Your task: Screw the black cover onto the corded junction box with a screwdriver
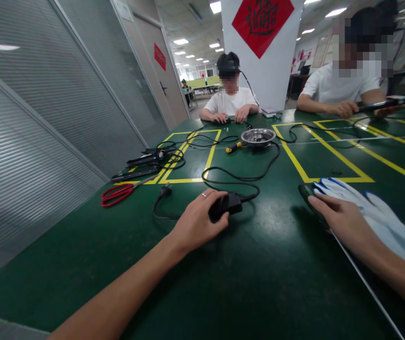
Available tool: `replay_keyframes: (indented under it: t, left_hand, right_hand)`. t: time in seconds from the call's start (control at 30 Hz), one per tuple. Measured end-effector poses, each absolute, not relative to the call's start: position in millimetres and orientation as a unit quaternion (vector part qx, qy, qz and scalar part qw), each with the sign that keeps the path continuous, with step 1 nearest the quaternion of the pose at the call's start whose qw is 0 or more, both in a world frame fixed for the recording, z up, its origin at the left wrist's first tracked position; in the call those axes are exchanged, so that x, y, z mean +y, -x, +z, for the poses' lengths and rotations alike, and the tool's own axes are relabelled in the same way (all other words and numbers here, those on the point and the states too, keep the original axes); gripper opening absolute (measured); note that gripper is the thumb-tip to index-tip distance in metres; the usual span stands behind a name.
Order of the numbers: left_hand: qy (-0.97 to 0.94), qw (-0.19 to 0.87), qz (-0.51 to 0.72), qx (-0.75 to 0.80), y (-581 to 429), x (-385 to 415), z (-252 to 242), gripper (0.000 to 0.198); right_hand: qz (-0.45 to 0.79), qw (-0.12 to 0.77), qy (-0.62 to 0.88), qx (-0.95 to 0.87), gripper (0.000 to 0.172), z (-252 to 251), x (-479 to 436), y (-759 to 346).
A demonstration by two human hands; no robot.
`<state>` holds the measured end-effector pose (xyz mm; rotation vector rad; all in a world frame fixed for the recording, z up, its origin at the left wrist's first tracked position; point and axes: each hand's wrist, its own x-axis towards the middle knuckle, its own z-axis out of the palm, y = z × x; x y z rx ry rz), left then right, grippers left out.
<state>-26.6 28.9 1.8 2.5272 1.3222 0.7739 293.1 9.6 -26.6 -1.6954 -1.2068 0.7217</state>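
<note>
My left hand (202,215) is closed around a black power adapter (232,204) just above or on the green table; which one I cannot tell. A black cord runs from each end of the adapter, one to a plug (166,190) lying to the left. On the right, my right hand (340,222) grips the dark handle of a long screwdriver (306,192). Its thin metal shaft runs back toward me, to the bottom right. White gloves with blue edging (375,212) lie beside and partly behind that hand.
Red-handled scissors (117,194) and black parts with cords (146,160) lie at the left. A metal bowl (258,136) holding small dark pieces stands farther back, near a yellow-and-black tool (234,147). Two people (229,97) sit across the table (259,264), their hands on dark objects.
</note>
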Motion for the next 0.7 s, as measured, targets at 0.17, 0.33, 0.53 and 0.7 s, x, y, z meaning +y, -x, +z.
replay_keyframes:
  t: [0.17, 0.33, 0.53, 0.7]
  left_hand:
    - [-0.836, 0.043, 0.226, 0.498, 37, 41, -2, 0.039]
    - [-0.839, 0.052, 0.172, 0.514, 36, 43, -18, 0.042]
    - [-0.836, 0.059, 0.176, 0.516, 39, 47, -21, 0.041]
    - [-0.836, 0.051, 0.185, 0.514, 38, 45, -17, 0.039]
  right_hand:
    - [0.182, 0.331, 0.708, -0.597, 0.055, -32, 14, -298]
    - [0.169, 0.261, 0.722, -0.617, 0.066, -35, 14, -300]
    - [0.123, 0.207, 0.702, -0.670, 0.059, -40, 20, -295]
    - [0.069, 0.189, 0.705, -0.680, 0.059, -46, 30, -290]
